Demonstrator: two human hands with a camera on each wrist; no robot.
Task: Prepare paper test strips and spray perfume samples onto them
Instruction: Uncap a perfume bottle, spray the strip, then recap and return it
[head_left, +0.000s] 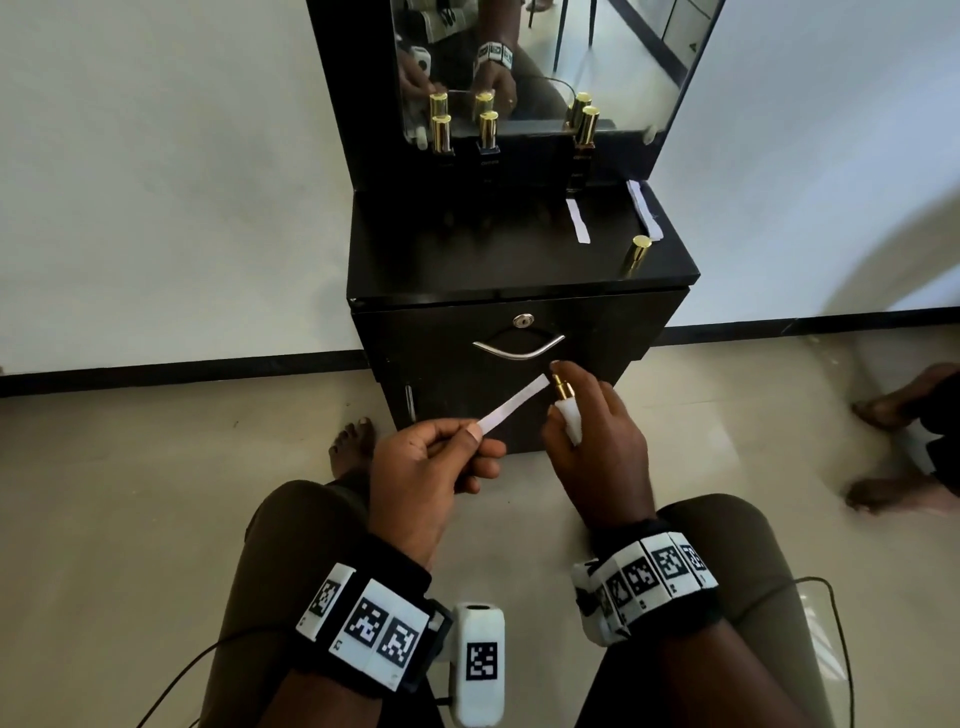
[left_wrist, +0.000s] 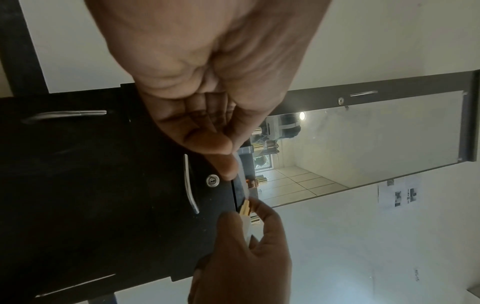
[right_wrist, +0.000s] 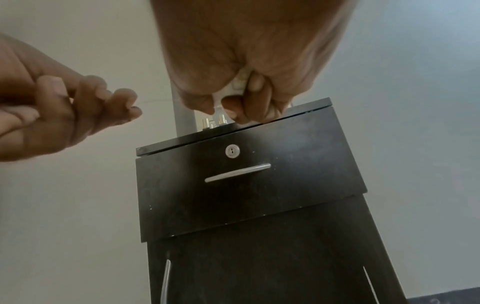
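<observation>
My left hand (head_left: 441, 457) pinches one end of a white paper strip (head_left: 514, 404) between thumb and forefinger; the strip slants up to the right. My right hand (head_left: 592, 426) grips a small white perfume bottle (head_left: 570, 415) with a gold spray nozzle (head_left: 560, 387), forefinger on top of the nozzle, which points at the strip's free end. In the left wrist view the strip (left_wrist: 242, 181) runs down to the gold nozzle (left_wrist: 245, 207). In the right wrist view the fingers curl round the white bottle (right_wrist: 231, 92). Both hands hover in front of the black cabinet's drawer.
On the black cabinet top (head_left: 467, 260) lie a white strip (head_left: 579, 221), more strips (head_left: 644, 208) at the right edge, and a loose gold cap (head_left: 638, 254). Three dark perfume bottles with gold caps (head_left: 488, 132) stand against the mirror (head_left: 545, 57). Another person's bare feet (head_left: 898, 400) are at right.
</observation>
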